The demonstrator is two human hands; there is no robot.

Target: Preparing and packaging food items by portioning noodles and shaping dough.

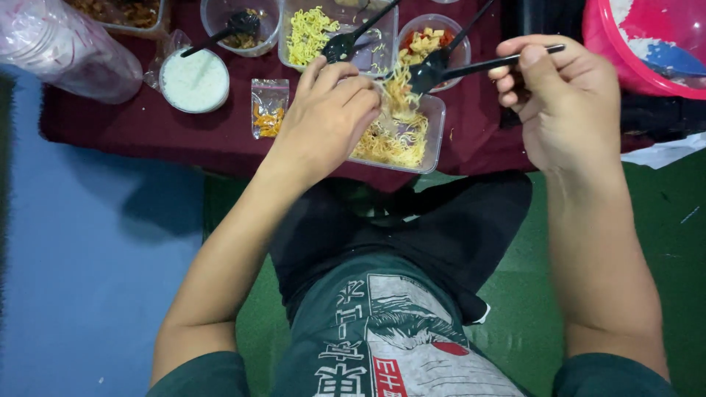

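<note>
My right hand [562, 99] grips a black plastic fork [456, 70] by its handle, and yellow noodles [401, 88] hang from its head. Below them sits a clear plastic container [434, 140] holding more noodles [390, 147] on the dark red cloth [184, 132]. My left hand [327, 117] rests curled on the container's left rim, steadying it.
Behind stand a clear tub of noodles [312, 33] with a black spoon [346, 40], a round tub of chopped pieces [430, 40], another tub with a spoon [239, 29], a white-lidded cup [195, 79], a small sachet [269, 109], a plastic bag [66, 51] and a pink basin [647, 44].
</note>
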